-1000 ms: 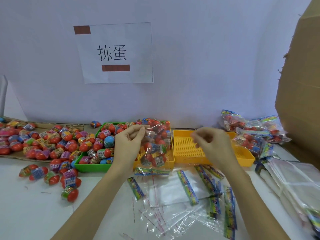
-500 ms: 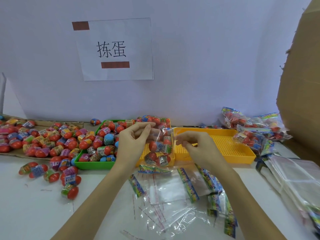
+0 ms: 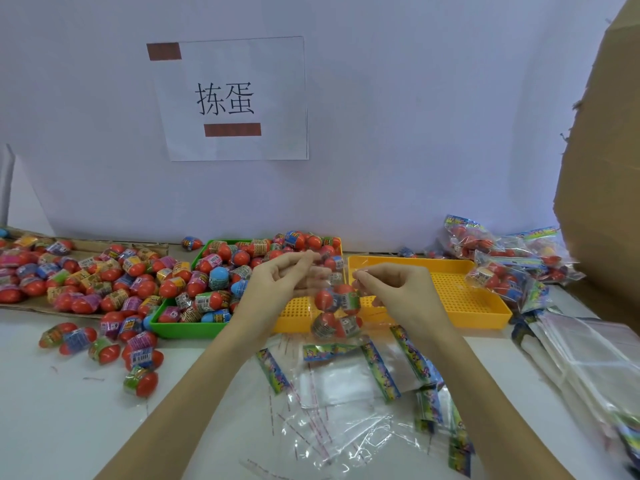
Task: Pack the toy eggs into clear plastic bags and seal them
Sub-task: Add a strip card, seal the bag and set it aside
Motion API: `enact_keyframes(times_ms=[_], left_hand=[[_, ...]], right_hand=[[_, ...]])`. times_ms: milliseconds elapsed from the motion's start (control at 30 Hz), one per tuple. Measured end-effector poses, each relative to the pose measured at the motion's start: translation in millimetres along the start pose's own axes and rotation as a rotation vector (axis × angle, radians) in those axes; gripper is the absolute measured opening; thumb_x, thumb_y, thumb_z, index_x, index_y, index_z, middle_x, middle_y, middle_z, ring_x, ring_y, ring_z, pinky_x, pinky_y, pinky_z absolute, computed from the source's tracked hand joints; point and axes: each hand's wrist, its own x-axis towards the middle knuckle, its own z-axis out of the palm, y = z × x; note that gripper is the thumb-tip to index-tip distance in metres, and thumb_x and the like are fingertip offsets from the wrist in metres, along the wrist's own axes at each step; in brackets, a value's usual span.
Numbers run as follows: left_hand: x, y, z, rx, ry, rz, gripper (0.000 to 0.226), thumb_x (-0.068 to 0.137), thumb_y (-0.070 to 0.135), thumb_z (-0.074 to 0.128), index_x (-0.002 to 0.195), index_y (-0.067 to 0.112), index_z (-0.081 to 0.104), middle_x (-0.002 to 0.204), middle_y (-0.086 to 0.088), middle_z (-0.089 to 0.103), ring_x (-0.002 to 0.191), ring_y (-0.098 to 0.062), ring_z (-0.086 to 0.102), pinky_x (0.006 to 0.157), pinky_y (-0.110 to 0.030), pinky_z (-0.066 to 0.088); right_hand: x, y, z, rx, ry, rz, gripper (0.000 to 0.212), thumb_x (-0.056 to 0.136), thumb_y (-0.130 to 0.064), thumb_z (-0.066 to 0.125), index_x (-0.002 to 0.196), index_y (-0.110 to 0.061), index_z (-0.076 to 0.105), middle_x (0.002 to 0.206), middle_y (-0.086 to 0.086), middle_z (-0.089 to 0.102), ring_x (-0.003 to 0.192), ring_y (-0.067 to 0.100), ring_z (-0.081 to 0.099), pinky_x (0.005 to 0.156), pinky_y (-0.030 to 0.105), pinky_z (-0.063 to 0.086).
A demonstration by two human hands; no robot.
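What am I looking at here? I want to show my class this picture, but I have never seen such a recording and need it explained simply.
No machine is involved: a person wears one camera on the head, looking forward and down at their own two hands. The left hand and right hand each pinch a top corner of a clear plastic bag with a few toy eggs inside, held up above the white table. On it lie a green tray full of eggs, a yellow tray, loose eggs on the left, empty bags in front, and filled bags on the right. A paper sign hangs on the wall.
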Motion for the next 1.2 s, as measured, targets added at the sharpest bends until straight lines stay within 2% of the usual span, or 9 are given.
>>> enact_keyframes(times_ms=[67,133,233,467,733,900,1033,1200], left_hand=[[-1,-2,-5,0.065,-0.089,-0.010,0.033,0.098,0.036,0.069,0.118,0.011,0.077,0.110,-0.008,0.082,0.104,-0.023,0.079,0.089,-0.027,0.062],[-1,-4,-9,0.116,-0.130,0.003,0.026,0.096,0.026,0.076,0.116,0.011,0.079,0.110,-0.008,0.082,0.105,-0.023,0.079,0.092,-0.029,0.062],[0,-7,-12,0.128,-0.101,-0.007,0.020,0.093,0.015,0.079,0.113,0.012,0.081,0.108,-0.006,0.082,0.104,-0.022,0.079,0.088,-0.028,0.063],[1,-8,-13,0.065,-0.081,-0.090,0.027,0.087,0.018,0.087,0.111,0.008,0.081,0.105,-0.013,0.082,0.102,-0.027,0.080,0.087,-0.031,0.064],[4,-7,-16,0.050,-0.051,-0.102,0.014,0.088,0.012,0.084,0.102,0.010,0.084,0.104,-0.014,0.082,0.100,-0.027,0.079,0.084,-0.029,0.064],[6,-6,-19,0.057,-0.045,-0.110,0.010,0.089,0.009,0.083,0.098,0.010,0.085,0.099,-0.015,0.081,0.092,-0.025,0.078,0.080,-0.025,0.062],[7,-5,-21,0.055,-0.098,-0.114,0.020,0.089,0.012,0.081,0.108,0.020,0.085,0.103,-0.016,0.081,0.098,-0.026,0.078,0.086,-0.027,0.062],[8,-6,-24,-0.030,-0.145,-0.124,0.022,0.089,0.008,0.077,0.109,0.014,0.085,0.113,-0.013,0.081,0.107,-0.025,0.077,0.085,-0.024,0.062]], right_hand=[[1,0,-2,0.010,0.019,0.015,0.010,0.097,-0.019,0.075,0.091,-0.016,0.082,0.083,-0.001,0.080,0.080,0.010,0.075,0.063,0.019,0.056],[1,1,-3,0.022,0.021,0.030,0.009,0.097,-0.019,0.076,0.092,-0.016,0.082,0.083,-0.002,0.080,0.079,0.009,0.075,0.062,0.018,0.055],[2,0,-6,0.051,0.029,0.036,0.007,0.095,-0.020,0.077,0.092,-0.016,0.083,0.083,-0.001,0.079,0.076,0.009,0.074,0.062,0.019,0.056],[3,2,-11,0.112,0.023,0.064,0.011,0.096,-0.018,0.076,0.089,-0.013,0.083,0.083,0.010,0.077,0.076,0.015,0.071,0.065,0.019,0.057],[4,3,-20,0.140,-0.074,0.049,0.010,0.096,-0.018,0.076,0.096,-0.010,0.083,0.087,0.018,0.074,0.075,0.016,0.069,0.070,0.024,0.059],[6,4,-26,0.106,-0.115,-0.001,0.012,0.098,-0.014,0.073,0.099,-0.013,0.084,0.085,0.011,0.076,0.076,0.015,0.069,0.073,0.024,0.059],[5,7,-28,0.135,-0.149,0.017,0.013,0.097,-0.014,0.073,0.105,-0.018,0.083,0.087,0.017,0.074,0.079,0.017,0.071,0.076,0.024,0.060],[7,9,-30,0.206,-0.204,0.059,0.013,0.096,-0.013,0.075,0.104,-0.018,0.084,0.089,0.008,0.076,0.083,0.019,0.073,0.079,0.026,0.061]])
